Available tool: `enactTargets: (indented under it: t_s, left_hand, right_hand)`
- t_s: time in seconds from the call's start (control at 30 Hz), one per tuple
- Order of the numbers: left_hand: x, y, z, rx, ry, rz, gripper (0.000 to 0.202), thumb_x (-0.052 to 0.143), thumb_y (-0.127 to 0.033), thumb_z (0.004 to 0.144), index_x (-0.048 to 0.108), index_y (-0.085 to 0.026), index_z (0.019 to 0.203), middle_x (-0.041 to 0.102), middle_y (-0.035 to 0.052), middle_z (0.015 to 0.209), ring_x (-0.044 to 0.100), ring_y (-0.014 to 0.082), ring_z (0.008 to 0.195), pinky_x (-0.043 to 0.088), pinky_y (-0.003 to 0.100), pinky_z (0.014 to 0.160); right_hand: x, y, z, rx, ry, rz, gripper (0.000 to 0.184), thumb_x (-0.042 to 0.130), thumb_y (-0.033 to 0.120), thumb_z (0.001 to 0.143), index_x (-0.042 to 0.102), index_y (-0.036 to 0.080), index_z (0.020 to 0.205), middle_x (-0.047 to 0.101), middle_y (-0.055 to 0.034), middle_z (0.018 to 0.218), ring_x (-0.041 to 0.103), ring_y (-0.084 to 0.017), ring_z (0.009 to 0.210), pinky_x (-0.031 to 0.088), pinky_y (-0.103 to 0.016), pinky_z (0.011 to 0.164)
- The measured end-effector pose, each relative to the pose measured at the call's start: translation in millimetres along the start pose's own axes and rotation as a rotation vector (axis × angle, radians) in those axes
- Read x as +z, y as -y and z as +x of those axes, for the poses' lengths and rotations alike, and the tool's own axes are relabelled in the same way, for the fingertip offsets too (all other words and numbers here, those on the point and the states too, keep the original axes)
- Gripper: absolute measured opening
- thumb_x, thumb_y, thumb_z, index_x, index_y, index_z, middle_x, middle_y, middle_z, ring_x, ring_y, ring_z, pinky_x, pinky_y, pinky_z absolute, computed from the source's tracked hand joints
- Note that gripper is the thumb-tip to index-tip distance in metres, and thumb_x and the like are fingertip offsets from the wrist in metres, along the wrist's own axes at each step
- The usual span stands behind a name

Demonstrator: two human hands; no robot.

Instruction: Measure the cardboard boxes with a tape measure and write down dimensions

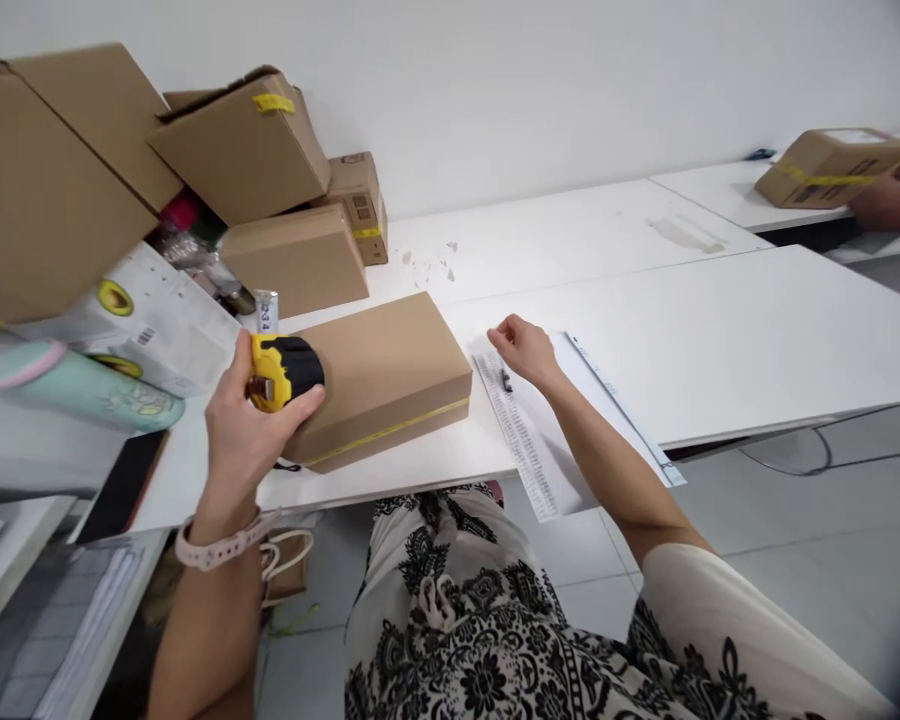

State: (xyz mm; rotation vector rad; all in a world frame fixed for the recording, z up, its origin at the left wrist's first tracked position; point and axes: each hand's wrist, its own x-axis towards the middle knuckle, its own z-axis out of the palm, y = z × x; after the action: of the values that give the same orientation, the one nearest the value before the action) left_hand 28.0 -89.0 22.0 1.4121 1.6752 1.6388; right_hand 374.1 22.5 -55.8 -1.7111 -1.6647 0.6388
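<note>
My left hand [244, 425] is wrapped around a yellow and black tape measure [283, 371], held against the left end of a closed brown cardboard box [390, 375] with a yellow tape strip along its side. My right hand [523, 347] rests on a printed paper sheet [529, 440] to the right of the box, fingers curled around a small dark pen-like thing. The box lies on the white table [720, 330] just in front of me.
Several cardboard boxes [247, 150] are piled at the back left, with a printed white carton [157, 315] and a pale green bottle [82, 385]. At the far right another person's hand [881, 200] touches a taped box [829, 165] on a second table.
</note>
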Motion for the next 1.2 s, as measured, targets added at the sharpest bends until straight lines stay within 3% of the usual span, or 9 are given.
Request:
enactTargets:
  t_s: [0.2,0.4,0.53,0.7,0.83,0.97,1.1,1.17,1.2]
  left_hand:
    - [31.2,-14,2,0.132,0.171,0.508,0.075,0.091,-0.038,0.064,0.068,-0.021,0.133,0.063,0.0049,0.11,0.057,0.0378,0.119,0.033,0.06,0.116]
    - [53.3,-14,-5,0.26,0.109,0.776,0.068,0.068,-0.049,0.08,0.059,-0.024,0.142,0.061,0.0095,0.136,0.053,0.0381,0.132,0.044,0.056,0.111]
    - [59.0,-6,9,0.305,0.096,0.778,0.069,0.065,-0.053,0.079,0.061,-0.022,0.14,0.061,0.0093,0.137,0.055,0.0386,0.132,0.045,0.058,0.11]
    - [74.9,2,28,0.346,0.077,0.8,0.068,0.064,-0.055,0.08,0.062,-0.023,0.139,0.063,0.0075,0.138,0.056,0.0393,0.129,0.046,0.06,0.108]
    - [85.3,7,41,0.375,0.018,0.832,0.067,0.069,-0.053,0.075,0.066,-0.021,0.134,0.068,0.01,0.131,0.061,0.0376,0.123,0.05,0.062,0.103]
    - [82.4,5,49,0.448,0.06,0.828,0.068,0.066,-0.056,0.082,0.062,-0.021,0.14,0.064,0.0113,0.139,0.055,0.0436,0.131,0.044,0.07,0.108]
    - [103.6,-3,21,0.828,-0.057,0.737,0.073,0.067,-0.049,0.086,0.044,-0.032,0.153,0.051,0.007,0.154,0.043,0.0473,0.143,0.023,0.076,0.119]
    - [137.2,-3,-11,1.106,-0.008,0.535,0.066,0.067,-0.039,0.087,0.048,-0.026,0.149,0.068,0.0094,0.133,0.064,0.0375,0.122,0.043,0.069,0.111]
    - [158.9,-1,-29,1.171,0.137,0.445,0.06,0.065,-0.034,0.088,0.05,-0.02,0.145,0.072,0.0095,0.122,0.067,0.0326,0.118,0.05,0.059,0.108]
  right_hand:
    - [5,-40,-1,0.037,0.207,-0.498,0.032,0.061,0.053,0.091,0.059,0.022,0.1,0.073,-0.0131,0.096,0.066,-0.03,0.09,0.044,-0.038,0.077]
    - [10,-53,5,-0.098,0.311,-0.488,0.034,0.053,0.017,0.088,0.061,0.02,0.12,0.074,-0.0079,0.089,0.066,-0.026,0.085,0.043,-0.035,0.075]
    - [-2,-64,16,-0.11,0.254,-0.087,0.03,0.049,0.017,0.085,0.071,0.018,0.105,0.071,-0.0037,0.074,0.064,-0.021,0.074,0.047,-0.036,0.078]
    - [-20,-64,28,-0.193,0.186,0.664,0.025,0.06,0.035,0.088,0.07,0.022,0.108,0.075,-0.0053,0.096,0.068,-0.019,0.088,0.053,-0.038,0.085]
    - [-12,-62,34,-0.24,-0.049,0.722,0.033,0.081,0.046,0.076,0.059,0.025,0.088,0.061,0.0032,0.072,0.057,-0.014,0.069,0.047,-0.031,0.068]
    - [7,-70,42,-0.064,-0.216,0.828,0.051,0.07,0.067,0.08,0.041,0.026,0.071,0.038,0.008,0.055,0.039,-0.011,0.052,0.037,-0.028,0.054]
    - [15,-77,48,0.046,-0.04,1.111,0.052,0.058,0.078,0.082,0.06,0.027,0.092,0.061,0.0021,0.066,0.061,-0.016,0.066,0.051,-0.032,0.066]
    - [16,-78,50,0.09,0.065,1.203,0.057,0.061,0.078,0.081,0.065,0.026,0.103,0.073,-0.0035,0.086,0.069,-0.019,0.086,0.056,-0.034,0.079]
    - [16,-78,50,0.114,0.093,1.231,0.056,0.066,0.075,0.079,0.066,0.025,0.105,0.075,-0.0051,0.096,0.07,-0.02,0.093,0.056,-0.034,0.084]
